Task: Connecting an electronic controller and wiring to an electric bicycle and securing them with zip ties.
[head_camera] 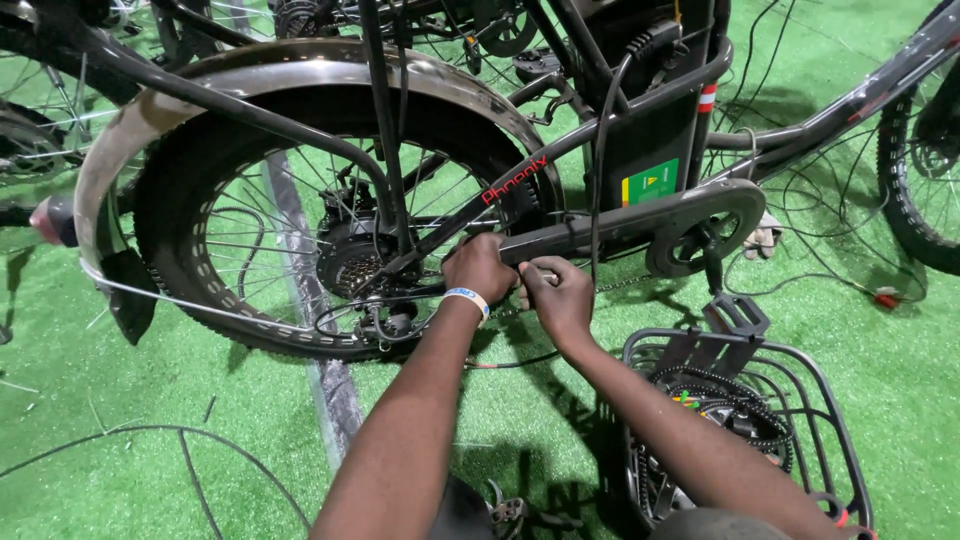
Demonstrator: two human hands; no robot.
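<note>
**Beside a bicycle's rear wheel, two hands at the chain guard**

Beside the rear wheel [300, 215] of an electric bicycle, both hands are seen from above, closed on the near end of a long black chain guard [640, 225]. The left hand [478, 268], with a pale wristband [468, 298] on its wrist, is curled over the guard's tip, fingers pressed together around it. The right hand [558, 295] is set just beside it, touching it, with fingertips pinched on something small under the guard; what is pinched cannot be told.

Away from the grip to the right, the guard is seen to run to a round cover over the crank [700, 240], where a pedal [735, 315] hangs. Just left of the grip, the hub motor [350, 262] and its sprockets are found among thin spokes, under a broad mudguard [200, 90]. Below the right forearm, a black wire basket [800, 400] holding coiled chain and parts rests on green artificial turf [150, 400], where loose cables are strewn.

The guard is judged light and stiff, probably thin moulded plastic, likely to flex or crack if twisted. It would best be held at its end edges, clear of the greasy chain [625, 285] and the spokes.
</note>
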